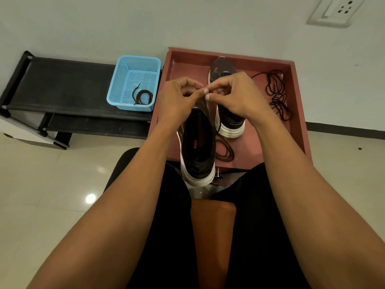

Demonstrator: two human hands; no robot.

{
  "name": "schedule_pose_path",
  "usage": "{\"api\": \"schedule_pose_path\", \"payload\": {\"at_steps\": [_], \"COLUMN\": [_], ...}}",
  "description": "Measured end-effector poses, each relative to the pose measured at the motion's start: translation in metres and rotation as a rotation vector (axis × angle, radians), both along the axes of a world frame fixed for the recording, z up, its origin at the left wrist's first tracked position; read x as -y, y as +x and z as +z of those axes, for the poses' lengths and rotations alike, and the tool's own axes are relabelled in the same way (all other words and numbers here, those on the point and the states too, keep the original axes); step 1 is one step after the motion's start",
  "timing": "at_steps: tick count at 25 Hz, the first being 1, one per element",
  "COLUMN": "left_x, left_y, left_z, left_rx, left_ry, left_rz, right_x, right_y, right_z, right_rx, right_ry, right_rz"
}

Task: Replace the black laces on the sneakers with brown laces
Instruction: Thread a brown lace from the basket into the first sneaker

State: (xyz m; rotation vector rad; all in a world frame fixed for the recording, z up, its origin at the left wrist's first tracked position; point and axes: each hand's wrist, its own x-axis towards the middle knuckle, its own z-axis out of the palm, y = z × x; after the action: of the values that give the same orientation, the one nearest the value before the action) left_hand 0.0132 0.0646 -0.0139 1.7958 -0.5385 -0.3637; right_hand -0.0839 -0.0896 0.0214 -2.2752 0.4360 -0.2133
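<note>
A black sneaker with a white sole (pixel 198 147) stands heel toward me at the front edge of the red tray (pixel 300 113). My left hand (pixel 177 101) and my right hand (pixel 233 97) meet above its front, fingers curled, pinching a thin lace between their fingertips. A brown lace (pixel 224 150) trails from the shoe and loops on the tray beside it. The second black sneaker (pixel 227 115) stands behind, partly hidden by my right hand. Black laces (pixel 278 97) lie in a loose tangle at the tray's right side.
A blue plastic basket (pixel 125 84) with a coiled brown lace (pixel 143 97) sits on a low black rack (pixel 62 84) at the left. Wall behind, with a socket (pixel 337 11) at top right. Tiled floor (pixel 41 195) around my knees and an orange seat (pixel 212 236).
</note>
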Motion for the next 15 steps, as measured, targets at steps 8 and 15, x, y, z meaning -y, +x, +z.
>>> {"api": "schedule_pose_path", "payload": {"at_steps": [8, 15], "left_x": [-0.002, -0.005], "left_y": [0.010, 0.005], "left_z": [-0.008, -0.018], "left_rx": [-0.123, 0.167], "left_ry": [0.006, 0.580], "left_rz": [0.006, -0.113], "right_x": [0.003, -0.001], "right_y": [0.005, 0.011], "right_z": [-0.019, -0.024], "right_rx": [0.098, -0.137], "right_ry": [0.002, -0.189], "right_rz": [-0.024, -0.070]}}
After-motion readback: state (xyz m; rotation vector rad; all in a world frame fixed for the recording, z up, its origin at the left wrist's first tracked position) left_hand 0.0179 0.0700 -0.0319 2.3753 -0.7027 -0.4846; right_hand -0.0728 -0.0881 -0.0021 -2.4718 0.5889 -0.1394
